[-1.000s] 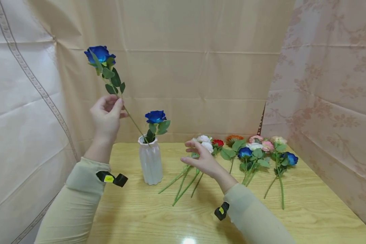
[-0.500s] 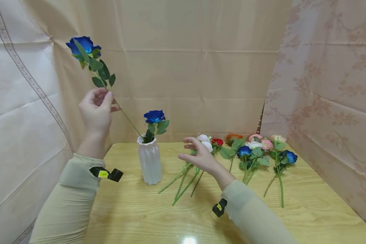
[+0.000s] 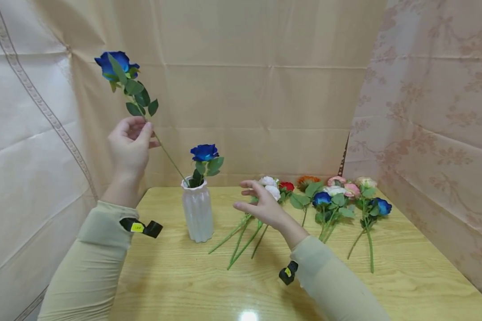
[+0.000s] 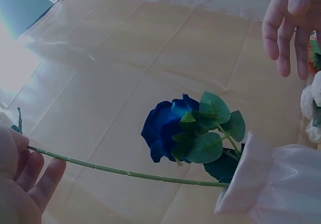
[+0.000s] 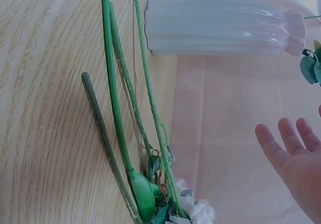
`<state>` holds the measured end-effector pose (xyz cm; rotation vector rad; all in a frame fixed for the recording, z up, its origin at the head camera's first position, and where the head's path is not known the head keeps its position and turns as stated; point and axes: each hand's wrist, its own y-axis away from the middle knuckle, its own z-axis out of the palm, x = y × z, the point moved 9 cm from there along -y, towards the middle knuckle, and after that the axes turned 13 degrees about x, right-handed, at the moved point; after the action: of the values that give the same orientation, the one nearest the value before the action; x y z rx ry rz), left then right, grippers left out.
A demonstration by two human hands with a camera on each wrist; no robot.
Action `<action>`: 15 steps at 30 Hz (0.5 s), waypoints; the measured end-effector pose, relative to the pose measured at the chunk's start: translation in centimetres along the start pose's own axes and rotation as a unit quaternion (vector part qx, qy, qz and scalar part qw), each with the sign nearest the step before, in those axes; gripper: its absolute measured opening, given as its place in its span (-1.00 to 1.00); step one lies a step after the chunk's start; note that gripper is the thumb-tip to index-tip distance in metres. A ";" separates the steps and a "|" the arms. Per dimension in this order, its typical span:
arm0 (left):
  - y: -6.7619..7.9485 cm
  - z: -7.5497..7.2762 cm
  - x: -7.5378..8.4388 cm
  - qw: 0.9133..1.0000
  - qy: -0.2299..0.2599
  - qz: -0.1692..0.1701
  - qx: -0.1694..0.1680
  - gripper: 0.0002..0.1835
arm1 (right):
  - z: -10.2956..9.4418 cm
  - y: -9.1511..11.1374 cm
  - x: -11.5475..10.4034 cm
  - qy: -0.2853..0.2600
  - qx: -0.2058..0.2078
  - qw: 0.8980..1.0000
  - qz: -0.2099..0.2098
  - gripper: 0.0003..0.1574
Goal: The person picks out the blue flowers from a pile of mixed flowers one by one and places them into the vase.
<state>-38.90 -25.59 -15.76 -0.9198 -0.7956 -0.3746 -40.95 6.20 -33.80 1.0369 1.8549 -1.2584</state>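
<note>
My left hand point(image 3: 130, 145) pinches the stem of a blue rose point(image 3: 118, 66) just below its leaves. The rose leans up to the left, and its lower stem end reaches into the mouth of a white fluted vase point(image 3: 198, 214). Another blue rose point(image 3: 205, 153) stands in that vase, its leaves above the rim. In the left wrist view the held stem point(image 4: 125, 173) runs slightly bowed from the fingers to the vase rim. My right hand point(image 3: 265, 207) hovers with fingers spread, holding nothing, right of the vase and over the lying white flowers point(image 3: 271, 191).
On the wooden table point(image 3: 176, 285), several flowers lie to the right: a red one point(image 3: 286, 187), an orange one point(image 3: 307, 183), pink ones point(image 3: 351, 191) and blue roses point(image 3: 381, 207). Green stems point(image 3: 245, 245) point toward the front. A beige curtain point(image 3: 257, 89) hangs behind.
The left hand and its rose moved left and up, then slightly back right; the stem end drew back to the vase's left rim. The right hand shifted slightly left.
</note>
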 end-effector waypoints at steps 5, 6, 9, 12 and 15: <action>0.5 0.7 -0.7 0.999 -0.040 0.005 -0.031 -0.85 | 0.2 0.1 0.1 -0.008 -0.006 1.000 0.006 -0.20; 0.6 0.8 -0.9 0.998 -0.050 0.006 -0.038 -0.84 | 0.2 0.2 0.2 -0.008 -0.007 1.000 0.008 -0.20; 1.0 1.3 -1.5 0.995 -0.076 0.006 -0.065 -0.80 | 0.3 0.3 0.3 -0.006 -0.008 1.000 0.012 -0.19; 1.5 1.7 -2.0 0.992 -0.092 0.003 -0.088 -0.78 | 0.3 0.3 0.5 -0.005 -0.007 1.000 0.013 -0.18; 2.0 1.8 -2.4 0.988 -0.117 0.010 -0.105 -0.76 | 0.4 0.4 0.6 -0.002 -0.009 1.000 0.013 -0.17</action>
<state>-40.13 -23.06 -18.00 -1.1825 -0.9736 -0.3407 -40.86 6.08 -34.53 1.0451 1.8407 -1.2270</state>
